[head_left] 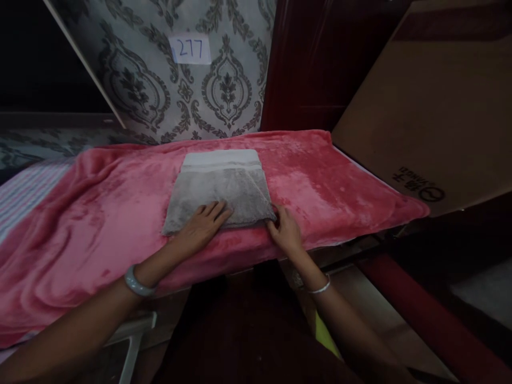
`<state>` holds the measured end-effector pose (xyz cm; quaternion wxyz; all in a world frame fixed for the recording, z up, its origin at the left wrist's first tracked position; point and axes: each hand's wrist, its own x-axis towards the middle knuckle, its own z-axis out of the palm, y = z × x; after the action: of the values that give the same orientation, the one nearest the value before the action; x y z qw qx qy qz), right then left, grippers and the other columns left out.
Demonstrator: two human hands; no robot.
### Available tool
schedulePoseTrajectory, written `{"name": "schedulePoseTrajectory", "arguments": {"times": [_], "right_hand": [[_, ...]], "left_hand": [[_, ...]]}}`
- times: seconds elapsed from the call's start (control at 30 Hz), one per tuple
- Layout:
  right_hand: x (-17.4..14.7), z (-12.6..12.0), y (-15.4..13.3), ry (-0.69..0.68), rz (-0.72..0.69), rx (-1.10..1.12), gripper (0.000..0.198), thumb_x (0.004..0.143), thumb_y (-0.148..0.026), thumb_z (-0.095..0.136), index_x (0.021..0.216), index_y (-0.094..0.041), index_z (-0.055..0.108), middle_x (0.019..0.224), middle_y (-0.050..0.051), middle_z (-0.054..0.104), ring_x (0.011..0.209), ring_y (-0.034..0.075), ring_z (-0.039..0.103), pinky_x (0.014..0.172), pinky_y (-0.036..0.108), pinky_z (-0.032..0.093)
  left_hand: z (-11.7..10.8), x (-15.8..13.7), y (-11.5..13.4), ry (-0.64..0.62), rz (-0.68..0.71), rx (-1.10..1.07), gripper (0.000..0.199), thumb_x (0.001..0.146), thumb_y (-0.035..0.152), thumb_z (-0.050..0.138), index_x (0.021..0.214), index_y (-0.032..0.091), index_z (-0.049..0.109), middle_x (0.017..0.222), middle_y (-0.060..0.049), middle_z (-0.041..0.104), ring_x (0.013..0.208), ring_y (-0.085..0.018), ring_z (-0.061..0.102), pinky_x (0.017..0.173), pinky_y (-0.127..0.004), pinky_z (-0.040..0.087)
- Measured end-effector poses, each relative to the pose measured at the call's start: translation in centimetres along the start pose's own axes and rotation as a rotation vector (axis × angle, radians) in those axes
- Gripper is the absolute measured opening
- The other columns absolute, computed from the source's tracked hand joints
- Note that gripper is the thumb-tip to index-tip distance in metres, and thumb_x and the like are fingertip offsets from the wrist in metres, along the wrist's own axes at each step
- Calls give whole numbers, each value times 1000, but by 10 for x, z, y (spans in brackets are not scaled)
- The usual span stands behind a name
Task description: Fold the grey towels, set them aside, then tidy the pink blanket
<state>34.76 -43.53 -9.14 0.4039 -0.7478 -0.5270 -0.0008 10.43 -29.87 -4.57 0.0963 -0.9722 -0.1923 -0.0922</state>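
A grey towel point(216, 189) with a paler band along its far edge lies flat on a pink plush blanket point(320, 181). My left hand point(204, 224) rests on the towel's near part, fingers stretched out and lying flat. At the towel's near right corner, my right hand point(286, 229) has its thumb and fingers closed on the edge. A diagonal crease runs across the towel towards that corner. A grey-blue bangle is on my left wrist and a silver one on my right.
A large cardboard box point(440, 117) leans at the right. Behind the blanket is a patterned wall with a paper sign point(190, 49) reading 277. A dark screen point(48, 58) stands at the upper left. Below left shows a pale stool or chair frame point(134, 333).
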Motion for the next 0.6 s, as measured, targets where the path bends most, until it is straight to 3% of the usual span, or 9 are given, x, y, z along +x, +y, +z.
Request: {"name": "schedulePoseTrajectory", "arguments": {"times": [0.13,0.3,0.43,0.6], "right_hand": [[13,2,-1,-71,32,-133,63,82,-17,53,145,-21,59,113,14,72,97,32,66,85,43,54],[14,-3,11,-28,-58,-184,67,80,-9,49,142,-29,64,99,10,69,81,26,66,75,37,54],[6,-1,15,-69,-93,-200,63,82,-10,53,140,-30,66,93,9,67,75,24,65,71,35,52],[5,0,16,-106,-53,-213,61,84,-12,52,141,-30,65,95,9,65,78,25,63,71,36,53]], "left_hand": [[-7,-2,-3,-5,-86,71,56,94,6,39,144,25,55,139,-17,60,123,-32,58,96,-47,50],[-10,-4,-8,-28,-90,80,41,92,7,45,124,21,66,117,-16,66,102,-32,60,85,-48,51],[-4,-6,-14,-30,-72,116,43,92,6,38,120,18,68,116,-19,66,102,-32,59,84,-50,51],[-1,-12,-21,-22,-29,67,50,89,5,40,132,15,63,124,-20,65,107,-33,60,84,-49,51]]}}
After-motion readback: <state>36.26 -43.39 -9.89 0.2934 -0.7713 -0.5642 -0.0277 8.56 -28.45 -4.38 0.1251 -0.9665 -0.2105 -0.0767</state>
